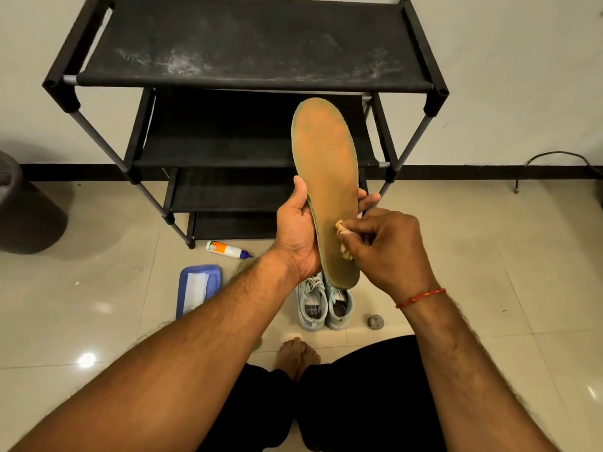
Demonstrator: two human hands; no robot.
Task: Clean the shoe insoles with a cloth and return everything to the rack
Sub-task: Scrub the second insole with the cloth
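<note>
Arms (195, 337) reach forward; the left hand (297, 233) grips the insole (326, 171), toe end pointing up at the rack (254, 53). The right hand (391, 252) pinches a small cloth (344, 234) against its heel end.

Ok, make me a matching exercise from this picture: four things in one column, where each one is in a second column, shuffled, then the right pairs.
Things
1. insole
2. cloth
3. white bottle
4. sneakers

Places
A. lying on the floor by the rack foot
B. pinched in the right hand
C. standing as a pair on the floor
D. gripped by the left hand

Pairs: 1-D, 2-B, 3-A, 4-C
</note>
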